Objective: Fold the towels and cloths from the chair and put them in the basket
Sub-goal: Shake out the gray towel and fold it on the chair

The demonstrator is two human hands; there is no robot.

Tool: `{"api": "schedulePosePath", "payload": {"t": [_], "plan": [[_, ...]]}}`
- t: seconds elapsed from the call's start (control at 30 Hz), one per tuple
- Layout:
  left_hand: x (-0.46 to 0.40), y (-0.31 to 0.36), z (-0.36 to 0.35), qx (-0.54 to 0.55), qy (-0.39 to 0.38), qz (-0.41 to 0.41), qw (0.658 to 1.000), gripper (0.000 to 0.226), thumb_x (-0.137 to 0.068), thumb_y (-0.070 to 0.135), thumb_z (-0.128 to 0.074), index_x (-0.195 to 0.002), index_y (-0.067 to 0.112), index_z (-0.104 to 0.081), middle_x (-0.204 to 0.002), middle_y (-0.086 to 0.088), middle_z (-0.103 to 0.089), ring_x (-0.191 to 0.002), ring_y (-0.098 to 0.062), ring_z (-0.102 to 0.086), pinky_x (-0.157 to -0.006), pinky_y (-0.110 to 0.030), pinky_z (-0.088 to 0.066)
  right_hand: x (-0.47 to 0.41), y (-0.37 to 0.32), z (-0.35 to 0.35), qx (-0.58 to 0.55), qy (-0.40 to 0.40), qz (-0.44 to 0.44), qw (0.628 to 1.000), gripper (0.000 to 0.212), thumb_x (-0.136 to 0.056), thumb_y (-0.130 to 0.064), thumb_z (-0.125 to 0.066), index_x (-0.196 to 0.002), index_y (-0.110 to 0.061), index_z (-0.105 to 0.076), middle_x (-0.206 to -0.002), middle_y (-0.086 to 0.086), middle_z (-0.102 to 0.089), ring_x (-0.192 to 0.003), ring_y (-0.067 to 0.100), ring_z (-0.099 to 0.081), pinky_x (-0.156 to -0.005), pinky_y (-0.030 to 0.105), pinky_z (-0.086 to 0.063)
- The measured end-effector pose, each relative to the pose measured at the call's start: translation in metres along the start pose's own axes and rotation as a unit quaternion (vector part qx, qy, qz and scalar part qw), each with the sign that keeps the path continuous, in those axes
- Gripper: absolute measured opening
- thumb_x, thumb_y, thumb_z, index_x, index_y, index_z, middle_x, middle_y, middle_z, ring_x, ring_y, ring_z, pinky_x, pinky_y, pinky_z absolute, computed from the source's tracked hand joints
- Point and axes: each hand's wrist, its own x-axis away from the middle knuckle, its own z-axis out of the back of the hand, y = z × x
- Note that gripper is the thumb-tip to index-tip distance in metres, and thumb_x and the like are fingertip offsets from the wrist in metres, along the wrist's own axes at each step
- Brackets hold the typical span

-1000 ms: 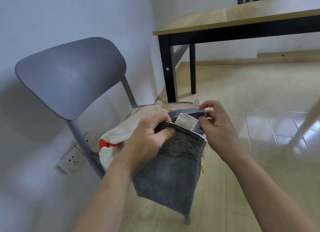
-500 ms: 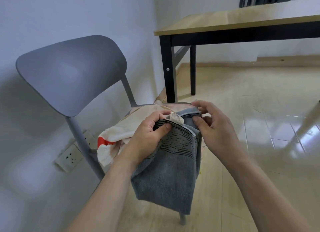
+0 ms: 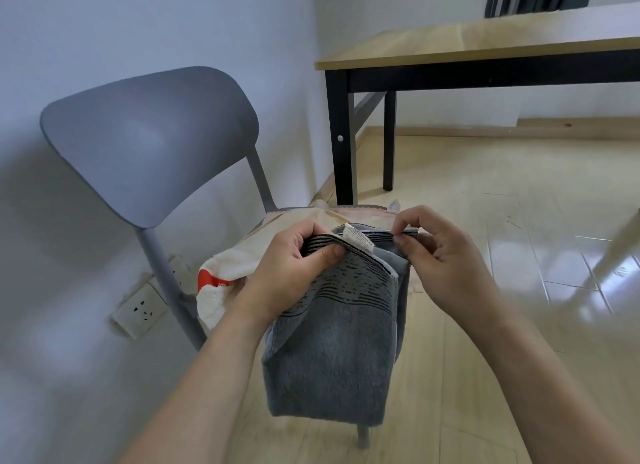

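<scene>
Grey towel [image 3: 332, 352]: hung low in the centre of the frame, already doubled over, its striped top edge held up between both hands so the layers could drop straight and line up for the next fold.
Left hand [image 3: 294, 266]: just left of centre, fingers [image 3: 330, 252] and thumb clenched round the towel's upper left corner, bunching the striped band to keep the layers together.
Right hand [image 3: 440, 259]: just right of centre, thumb and forefinger pinching the upper right corner, the other fingers loosely curled; the light pinch looked like a way to match the edges.
Care label [image 3: 358, 238]: stuck up from the top edge between the two hands.
Cream cloth [image 3: 225, 276]: with a red patch, lay heaped on the seat behind the left hand, apparently waiting its turn.
Pink cloth [image 3: 349, 211]: only an edge showed beyond the hands.
Chair [image 3: 149, 141]: grey, at the left, backed to the wall by a socket [image 3: 140, 309].
Table [image 3: 450, 48]: upper right, well apart.
Basket: not in view.
</scene>
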Motion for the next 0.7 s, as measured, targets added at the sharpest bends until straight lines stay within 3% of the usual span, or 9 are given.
{"api": "schedulePosePath", "payload": {"t": [0.1, 0.17, 0.27, 0.33, 0.4, 0.57, 0.7], "plan": [[0.001, 0.003, 0.000, 0.026, 0.001, 0.004, 1.000, 0.016, -0.086, 0.019, -0.068, -0.090, 0.003, -0.064, -0.070, 0.016, -0.062, -0.068, 0.003, -0.058, -0.064, -0.013, -0.049, 0.001, 0.000, 0.001, 0.069, -0.007, 0.057, 0.996, 0.032, -0.089, 0.005, -0.047, -0.075, -0.023, -0.055, -0.079, -0.002, -0.052, -0.066, 0.003, -0.044, -0.059, 0.010, -0.033], [0.002, 0.004, 0.001, 0.041, 0.011, 0.013, 0.999, 0.006, -0.087, 0.020, -0.067, -0.089, 0.015, -0.066, -0.073, 0.015, -0.065, -0.072, 0.001, -0.061, -0.066, -0.015, -0.051, 0.002, 0.000, 0.004, 0.077, -0.024, 0.050, 0.995, 0.026, -0.083, -0.003, -0.041, -0.072, -0.020, -0.058, -0.085, -0.008, -0.056, -0.078, 0.007, -0.051, -0.067, 0.015, -0.038], [0.001, 0.002, 0.000, 0.052, 0.031, 0.024, 0.998, 0.005, -0.087, 0.021, -0.067, -0.092, 0.021, -0.067, -0.082, 0.010, -0.070, -0.079, -0.005, -0.065, -0.070, -0.019, -0.054, 0.008, -0.008, 0.009, 0.047, -0.091, 0.018, 0.995, 0.026, -0.084, -0.029, -0.044, -0.087, -0.020, -0.069, -0.094, -0.010, -0.057, -0.088, 0.009, -0.055, -0.072, 0.020, -0.045], [0.001, 0.002, -0.001, 0.058, 0.039, 0.028, 0.997, 0.007, -0.088, 0.020, -0.067, -0.095, 0.017, -0.066, -0.088, 0.001, -0.071, -0.083, -0.011, -0.067, -0.073, -0.024, -0.056, 0.010, -0.011, 0.011, 0.068, -0.127, 0.024, 0.989, 0.037, -0.078, -0.054, -0.054, -0.098, -0.027, -0.067, -0.101, -0.013, -0.052, -0.090, 0.004, -0.054, -0.075, 0.013, -0.043], [0.001, 0.003, -0.003, 0.067, 0.045, 0.031, 0.996, 0.006, -0.089, 0.017, -0.066, -0.094, 0.014, -0.065, -0.088, -0.003, -0.071, -0.082, -0.012, -0.067, -0.070, -0.024, -0.056, 0.009, -0.008, 0.009, 0.117, -0.127, 0.039, 0.984, 0.046, -0.068, -0.064, -0.065, -0.101, -0.031, -0.062, -0.104, -0.017, -0.047, -0.092, -0.002, -0.051, -0.078, 0.007, -0.040], [0.001, 0.007, -0.005, 0.051, 0.041, 0.012, 0.998, 0.007, -0.087, 0.016, -0.068, -0.084, 0.019, -0.062, -0.081, 0.003, -0.068, -0.078, -0.010, -0.065, -0.067, -0.022, -0.054, 0.005, -0.004, 0.002, 0.169, -0.048, 0.087, 0.981, 0.012, -0.083, -0.024, -0.072, -0.090, -0.019, -0.064, -0.095, -0.015, -0.050, -0.082, -0.007, -0.049, -0.074, 0.005, -0.036], [0.004, 0.012, 0.001, -0.008, 0.019, -0.022, 1.000, 0.013, -0.085, 0.019, -0.070, -0.077, 0.020, -0.059, -0.068, 0.014, -0.063, -0.066, -0.002, -0.058, -0.060, -0.018, -0.048, 0.000, -0.012, 0.005, 0.168, -0.053, 0.064, 0.982, 0.015, -0.086, -0.018, -0.068, -0.081, -0.025, -0.056, -0.086, -0.018, -0.051, -0.078, -0.006, -0.049, -0.066, 0.005, -0.034]]}}
